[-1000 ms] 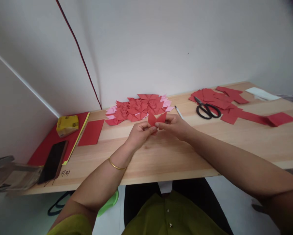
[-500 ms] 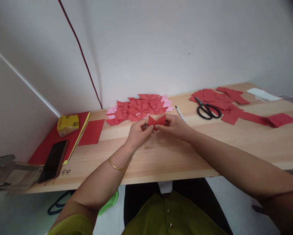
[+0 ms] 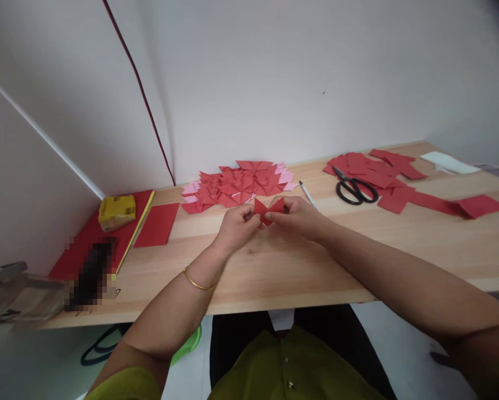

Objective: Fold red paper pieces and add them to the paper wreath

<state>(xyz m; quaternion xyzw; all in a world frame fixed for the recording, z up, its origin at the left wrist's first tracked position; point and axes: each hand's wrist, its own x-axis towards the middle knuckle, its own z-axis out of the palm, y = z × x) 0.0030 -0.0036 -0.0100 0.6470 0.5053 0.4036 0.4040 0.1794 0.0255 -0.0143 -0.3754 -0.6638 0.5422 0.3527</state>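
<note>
At the near side, an olive-green shirt (image 3: 253, 372) faces the near edge of the wooden table (image 3: 282, 272). Near the left end, a dark object (image 3: 91, 272) is masked by coarse blocks, so I cannot tell its details. Both forearms reach in over the table (a thin gold bangle (image 3: 197, 286) circles the left wrist).

At the middle, the left hand (image 3: 233, 229) pinches the left side of a folded red piece (image 3: 264, 211) between thumb and fingers; the right hand (image 3: 306, 216) pinches its right side, thumb on the near face. The piece sits between the two sets of fingertips, its two points rising on the far side with a notch between. Whether it touches the tabletop I cannot tell.

To the left lie a flat red sheet (image 3: 156, 225) and, beyond a yellow edge, a larger red sheet (image 3: 78, 253) bearing a yellow packet (image 3: 116, 214). Just beyond the hands spreads a heap of folded red and pink pieces (image 3: 245, 183). A pen (image 3: 308, 193) lies near the right hand on its far side; farther right, black-handled scissors (image 3: 349, 179) rest on cut red papers (image 3: 359, 163). A white strip (image 3: 451, 162) lies at far right. Behind everything stands the pale wall (image 3: 253, 78).
</note>
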